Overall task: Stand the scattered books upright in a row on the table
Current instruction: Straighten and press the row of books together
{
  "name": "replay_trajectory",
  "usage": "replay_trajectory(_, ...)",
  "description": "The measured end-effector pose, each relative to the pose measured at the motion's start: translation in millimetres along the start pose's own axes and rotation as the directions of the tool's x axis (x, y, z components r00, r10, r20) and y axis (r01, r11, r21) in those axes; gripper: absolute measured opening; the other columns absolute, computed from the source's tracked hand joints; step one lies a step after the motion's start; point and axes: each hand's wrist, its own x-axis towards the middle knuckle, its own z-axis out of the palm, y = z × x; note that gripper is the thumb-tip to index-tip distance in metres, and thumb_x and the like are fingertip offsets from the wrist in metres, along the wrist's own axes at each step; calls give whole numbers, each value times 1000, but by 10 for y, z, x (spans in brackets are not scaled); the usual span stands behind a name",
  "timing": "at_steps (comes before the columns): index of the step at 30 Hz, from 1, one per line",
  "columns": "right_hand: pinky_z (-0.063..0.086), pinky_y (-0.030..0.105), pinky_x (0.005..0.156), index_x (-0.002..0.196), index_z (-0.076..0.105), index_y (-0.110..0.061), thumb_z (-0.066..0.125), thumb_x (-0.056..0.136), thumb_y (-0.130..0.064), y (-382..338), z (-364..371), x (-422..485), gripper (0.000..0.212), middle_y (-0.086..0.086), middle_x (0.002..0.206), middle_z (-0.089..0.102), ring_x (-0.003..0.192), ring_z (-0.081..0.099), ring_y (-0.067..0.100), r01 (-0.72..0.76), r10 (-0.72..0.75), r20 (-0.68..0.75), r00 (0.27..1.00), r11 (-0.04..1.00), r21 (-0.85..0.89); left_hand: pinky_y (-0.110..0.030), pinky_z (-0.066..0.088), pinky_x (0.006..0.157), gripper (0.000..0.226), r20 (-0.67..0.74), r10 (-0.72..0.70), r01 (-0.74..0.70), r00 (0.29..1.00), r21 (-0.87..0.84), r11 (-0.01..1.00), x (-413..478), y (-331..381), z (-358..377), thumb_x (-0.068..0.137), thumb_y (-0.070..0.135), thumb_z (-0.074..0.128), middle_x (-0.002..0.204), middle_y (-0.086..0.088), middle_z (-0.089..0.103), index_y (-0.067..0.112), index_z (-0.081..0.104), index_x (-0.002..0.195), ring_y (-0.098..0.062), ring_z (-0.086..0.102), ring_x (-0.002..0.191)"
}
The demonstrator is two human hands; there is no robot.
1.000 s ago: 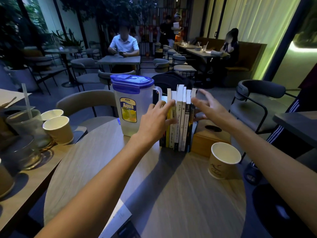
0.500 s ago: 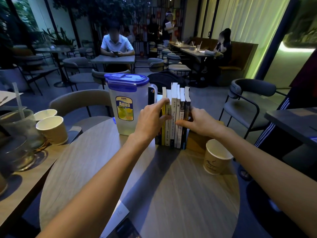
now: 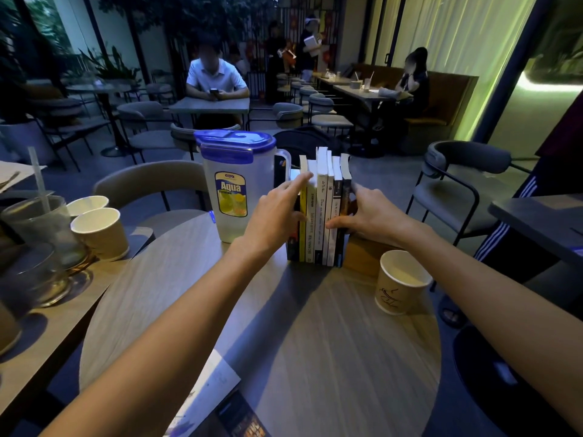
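Note:
Several books (image 3: 321, 212) stand upright in a tight row at the far side of the round wooden table (image 3: 309, 348), spines facing me. My left hand (image 3: 277, 212) presses flat on the left end of the row, index finger stretched up along a yellow spine. My right hand (image 3: 369, 212) clasps the right end, thumb across the lower spines and fingers around the outer dark book. More reading matter (image 3: 220, 402) lies flat at the table's near edge, partly cut off by the frame.
A clear jug with a blue lid (image 3: 236, 184) stands just left of the row. A wooden tissue box (image 3: 366, 253) sits right of it, with a paper cup (image 3: 400, 282) in front. More cups (image 3: 101, 231) and glasses (image 3: 41, 234) crowd the left table. Chairs ring the table.
My right hand came down from open air onto the right end of the row and closed around it. The leaning outer books now stand straight. My left hand stayed on the left end.

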Motion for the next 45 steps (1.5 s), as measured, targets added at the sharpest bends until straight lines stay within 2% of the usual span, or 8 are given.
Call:
replay_trajectory(11,52,29,95,137,48,-18,83,80,-32,42,11,12,69,1,128,67,119,64,17,-27,29,35,999,999,-45,-45,55,93,85,5,-34,34,999,-42,999,-13,-92,32,85,4,71,137,-9,61,27,27,154,-28,63,119)
replay_trajectory(15,55,38,95,138,48,-21,80,80,-45,58,22,21,71,1,130,66,119,63,19,-61,68,37,997,984,-166,-35,58,92,86,-52,-60,47,997,-233,971,-101,-152,77,83,2,74,143,-5,48,27,28,152,-19,57,123)
replay_trajectory(22,55,46,89,147,37,-32,74,70,-73,63,82,0,94,8,126,52,113,57,30,-190,220,1,975,843,-502,-12,53,67,79,-35,-318,276,947,-417,866,-161,-202,140,80,23,81,140,-6,47,17,37,145,-3,63,81)
replay_trajectory(30,52,36,95,140,48,-19,81,82,-35,-36,77,45,69,6,137,60,124,59,25,-167,211,111,971,935,-311,-49,48,104,94,264,-344,426,901,-394,815,-94,-227,152,81,19,78,150,-9,45,26,21,156,-30,50,133)
replay_trajectory(34,46,23,76,89,51,-31,85,77,-29,2,48,53,37,4,119,64,113,61,23,-150,204,133,970,931,-332,-44,49,101,98,286,-307,404,908,-400,823,-117,-221,200,83,10,75,153,-8,41,28,12,156,-29,54,129)
replay_trajectory(37,46,20,69,74,36,-37,87,75,-31,7,-4,57,51,-8,97,60,97,59,15,-129,179,146,973,945,-299,-46,53,100,94,250,-307,388,918,-414,823,-130,-285,237,83,8,75,150,-6,43,29,19,155,-28,53,130)
replay_trajectory(40,57,36,84,95,51,-30,88,70,-41,71,-42,59,46,-2,101,64,99,64,18,-132,181,144,973,945,-298,-35,56,94,86,229,-282,356,932,-421,834,-160,-306,238,85,5,71,146,-5,45,30,24,153,-24,54,129)
replay_trajectory(45,53,42,96,136,44,-25,88,68,-46,114,-72,39,84,-1,119,62,110,59,19,-103,149,143,978,953,-285,-28,55,86,78,213,-253,324,944,-431,842,-165,-302,222,90,0,64,146,-6,47,34,29,150,-28,55,128)
